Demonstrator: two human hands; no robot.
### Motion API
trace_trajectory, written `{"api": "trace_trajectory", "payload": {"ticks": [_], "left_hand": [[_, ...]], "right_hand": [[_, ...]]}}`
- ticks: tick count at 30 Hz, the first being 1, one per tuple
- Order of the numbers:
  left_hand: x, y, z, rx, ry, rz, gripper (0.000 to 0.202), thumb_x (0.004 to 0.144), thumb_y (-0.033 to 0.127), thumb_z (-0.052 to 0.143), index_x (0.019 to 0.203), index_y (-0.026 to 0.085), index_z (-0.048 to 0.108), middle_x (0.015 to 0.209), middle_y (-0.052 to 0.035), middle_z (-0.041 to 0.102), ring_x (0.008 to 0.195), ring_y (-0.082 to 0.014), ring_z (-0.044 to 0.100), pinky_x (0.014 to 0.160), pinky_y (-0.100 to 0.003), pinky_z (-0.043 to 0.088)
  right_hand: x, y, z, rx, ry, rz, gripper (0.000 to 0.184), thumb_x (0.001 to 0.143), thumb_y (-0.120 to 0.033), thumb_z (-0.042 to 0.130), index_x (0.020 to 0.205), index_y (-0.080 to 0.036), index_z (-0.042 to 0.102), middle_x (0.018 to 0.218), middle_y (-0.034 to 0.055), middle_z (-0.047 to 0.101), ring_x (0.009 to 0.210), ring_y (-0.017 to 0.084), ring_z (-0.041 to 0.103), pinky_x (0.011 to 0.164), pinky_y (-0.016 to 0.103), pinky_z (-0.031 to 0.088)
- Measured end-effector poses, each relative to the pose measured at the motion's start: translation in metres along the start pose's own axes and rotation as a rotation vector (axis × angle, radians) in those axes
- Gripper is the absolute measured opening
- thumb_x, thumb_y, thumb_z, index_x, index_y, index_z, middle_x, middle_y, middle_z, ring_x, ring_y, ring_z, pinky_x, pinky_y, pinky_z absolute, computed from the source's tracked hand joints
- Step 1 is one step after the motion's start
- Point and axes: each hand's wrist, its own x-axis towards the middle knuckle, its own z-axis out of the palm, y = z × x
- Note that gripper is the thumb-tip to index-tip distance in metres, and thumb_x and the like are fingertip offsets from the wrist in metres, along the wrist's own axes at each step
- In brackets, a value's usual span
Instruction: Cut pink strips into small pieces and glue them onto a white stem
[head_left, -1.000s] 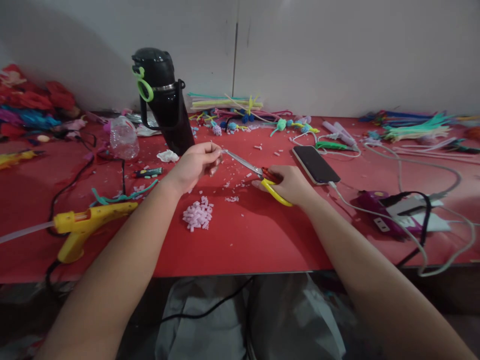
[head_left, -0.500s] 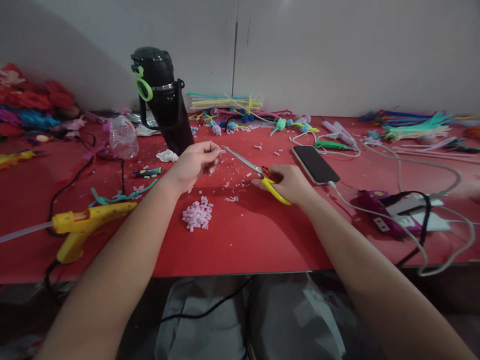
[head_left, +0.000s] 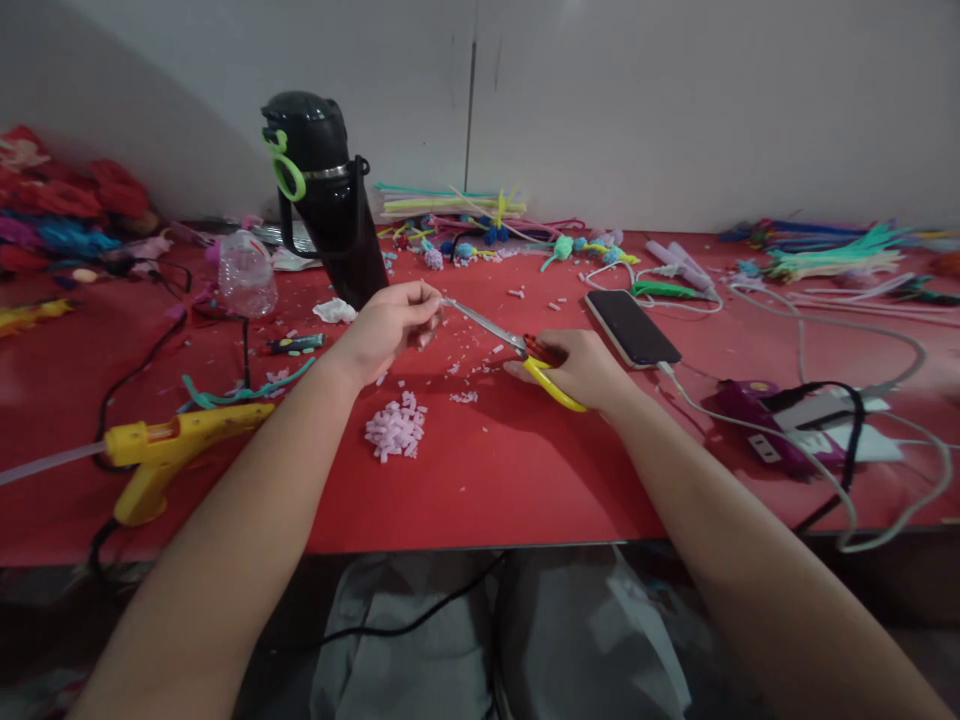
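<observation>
My right hand is closed round the yellow and red handles of a pair of scissors. The blades point left and look closed or nearly so, their tips at the fingertips of my left hand. My left thumb and fingers are pinched on a small pale pink piece, mostly hidden now. Below my left hand lies a heap of short pale pink cut pieces on the red table. Smaller crumbs are scattered between the two hands.
A black bottle stands behind my left hand. The yellow glue gun lies beside my left forearm. To the right are a phone on a cable and a purple power strip. Pipe cleaners line the wall.
The scissors' blades have closed together at the left fingertips, and the pale piece that stuck out there no longer shows. Both hands stay almost in place.
</observation>
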Motion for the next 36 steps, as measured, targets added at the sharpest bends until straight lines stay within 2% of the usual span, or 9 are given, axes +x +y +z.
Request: {"api": "trace_trajectory", "payload": {"ticks": [6,9,11,16,20,24,27,36], "left_hand": [[-0.001,0.002,0.000,-0.023,0.025,-0.029,0.010,0.081,0.018,0.061,0.073,0.014,0.055,0.067,-0.0001,0.050,0.052,-0.0069,0.042,0.050,-0.022,0.032],[-0.002,0.000,0.003,-0.059,0.039,-0.048,0.007,0.081,0.019,0.059,0.077,0.014,0.057,0.066,0.0004,0.049,0.051,-0.0073,0.043,0.049,-0.022,0.032],[-0.002,-0.002,0.008,-0.061,0.016,-0.080,0.006,0.081,0.020,0.060,0.078,0.014,0.059,0.067,0.0005,0.050,0.051,-0.0071,0.043,0.049,-0.022,0.032],[-0.004,-0.010,0.026,-0.005,-0.127,-0.143,0.015,0.083,0.022,0.063,0.073,0.015,0.055,0.066,0.0003,0.051,0.050,-0.0068,0.045,0.049,-0.023,0.034],[-0.002,-0.018,0.035,0.092,-0.180,-0.149,0.014,0.085,0.020,0.060,0.073,0.015,0.055,0.061,0.0003,0.051,0.048,-0.0080,0.046,0.048,-0.023,0.033],[-0.002,-0.022,0.039,0.183,-0.186,-0.165,0.015,0.086,0.019,0.061,0.073,0.015,0.056,0.056,0.0018,0.049,0.048,-0.0081,0.046,0.050,-0.023,0.036],[-0.003,-0.022,0.041,0.183,-0.196,-0.152,0.017,0.088,0.020,0.059,0.072,0.015,0.055,0.060,0.0013,0.052,0.050,-0.0079,0.048,0.052,-0.023,0.037],[-0.004,-0.019,0.043,0.248,-0.212,-0.142,0.012,0.090,0.020,0.056,0.079,0.015,0.056,0.064,0.0017,0.053,0.052,-0.0082,0.047,0.054,-0.025,0.037]], "right_hand": [[0.001,0.001,0.002,0.004,0.028,0.018,0.059,0.071,-0.070,0.070,0.059,-0.021,0.038,0.058,-0.0042,0.031,0.058,0.011,0.028,0.054,0.029,0.021],[0.001,-0.003,0.002,0.087,0.071,0.076,0.058,0.069,-0.067,0.074,0.060,-0.021,0.039,0.058,-0.0047,0.031,0.057,0.010,0.027,0.052,0.028,0.020],[0.002,-0.006,0.003,0.209,0.088,0.145,0.056,0.066,-0.066,0.076,0.062,-0.021,0.044,0.057,-0.0043,0.036,0.055,0.010,0.031,0.050,0.027,0.023],[0.004,-0.017,0.006,0.660,0.090,0.252,0.053,0.059,-0.062,0.084,0.069,-0.021,0.053,0.065,0.0032,0.060,0.061,0.017,0.057,0.056,0.030,0.044],[0.003,-0.023,0.010,0.857,0.055,0.229,0.051,0.059,-0.057,0.087,0.073,-0.022,0.052,0.076,0.0057,0.067,0.072,0.022,0.067,0.068,0.036,0.054],[0.004,-0.020,0.016,0.844,0.027,0.191,0.051,0.060,-0.057,0.086,0.074,-0.024,0.050,0.077,0.0052,0.068,0.074,0.024,0.068,0.067,0.039,0.057],[0.005,-0.017,0.020,0.840,0.036,0.171,0.051,0.061,-0.056,0.086,0.073,-0.024,0.049,0.075,0.0034,0.066,0.075,0.023,0.068,0.067,0.037,0.057],[0.004,-0.022,0.017,0.909,0.054,0.175,0.047,0.060,-0.046,0.087,0.072,-0.023,0.047,0.072,0.0007,0.063,0.068,0.019,0.066,0.068,0.036,0.056]]}}
